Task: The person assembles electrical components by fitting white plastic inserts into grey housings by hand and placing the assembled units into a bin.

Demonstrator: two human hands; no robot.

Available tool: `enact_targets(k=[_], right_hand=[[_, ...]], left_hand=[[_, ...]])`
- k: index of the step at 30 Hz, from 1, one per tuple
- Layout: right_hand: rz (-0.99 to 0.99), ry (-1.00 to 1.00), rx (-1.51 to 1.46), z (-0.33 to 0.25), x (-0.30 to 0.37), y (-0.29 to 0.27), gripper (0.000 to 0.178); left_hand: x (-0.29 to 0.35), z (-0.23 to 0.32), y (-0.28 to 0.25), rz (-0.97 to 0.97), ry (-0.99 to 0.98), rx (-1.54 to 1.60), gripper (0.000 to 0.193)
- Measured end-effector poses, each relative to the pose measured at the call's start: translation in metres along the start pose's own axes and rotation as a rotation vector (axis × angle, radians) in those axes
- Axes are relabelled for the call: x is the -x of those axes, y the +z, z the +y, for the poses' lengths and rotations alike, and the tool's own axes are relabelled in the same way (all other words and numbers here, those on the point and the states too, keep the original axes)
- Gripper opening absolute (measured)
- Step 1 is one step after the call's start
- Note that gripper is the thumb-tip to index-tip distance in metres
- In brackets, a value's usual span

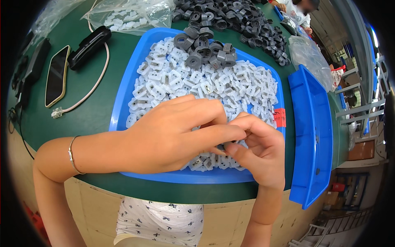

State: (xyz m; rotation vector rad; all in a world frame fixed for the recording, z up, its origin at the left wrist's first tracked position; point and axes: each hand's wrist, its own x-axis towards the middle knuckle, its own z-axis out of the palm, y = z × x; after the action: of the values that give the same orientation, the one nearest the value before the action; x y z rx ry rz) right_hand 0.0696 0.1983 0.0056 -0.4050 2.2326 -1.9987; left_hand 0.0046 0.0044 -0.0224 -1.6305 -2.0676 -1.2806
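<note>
Both hands meet above a blue tray. My left hand reaches across from the left, palm down, its fingers bent and pinched toward my right fingertips. My right hand has its thumb and index finger closed together. Between the fingertips of both hands shows a sliver of a small dark grey plastic part; the rest is hidden by fingers. Below lie many small translucent white plastic pieces, some with metal inside. At the tray's far side, dark grey ring-shaped plastic parts are heaped on them.
More dark grey parts spread over the green table beyond. A long blue bin stands at the right edge. At left are a phone, a black device and a cable. A clear bag holds white pieces. Another person sits far right.
</note>
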Motion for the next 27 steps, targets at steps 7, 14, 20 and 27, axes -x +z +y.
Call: enact_targets(k=[7, 14, 20, 27], right_hand=[[-0.015, 0.052, -0.127, -0.0031, -0.0012, -0.0002, 0.026], [-0.021, 0.015, -0.088, -0.0047, -0.0016, 0.001, 0.028], [-0.032, -0.037, -0.024, 0.0011, 0.0006, 0.0001, 0.026], [0.07, 0.023, -0.095, -0.0004, -0.0018, 0.0011, 0.026]], left_hand=[[-0.0021, 0.0022, -0.0008, 0.025, -0.065, 0.056, 0.05], [-0.0023, 0.0038, -0.0022, 0.024, -0.065, 0.052, 0.049], [-0.0003, 0.0017, -0.0016, -0.065, -0.019, -0.041, 0.046], [-0.0053, 0.0058, -0.009, 0.02, -0.139, 0.003, 0.046]])
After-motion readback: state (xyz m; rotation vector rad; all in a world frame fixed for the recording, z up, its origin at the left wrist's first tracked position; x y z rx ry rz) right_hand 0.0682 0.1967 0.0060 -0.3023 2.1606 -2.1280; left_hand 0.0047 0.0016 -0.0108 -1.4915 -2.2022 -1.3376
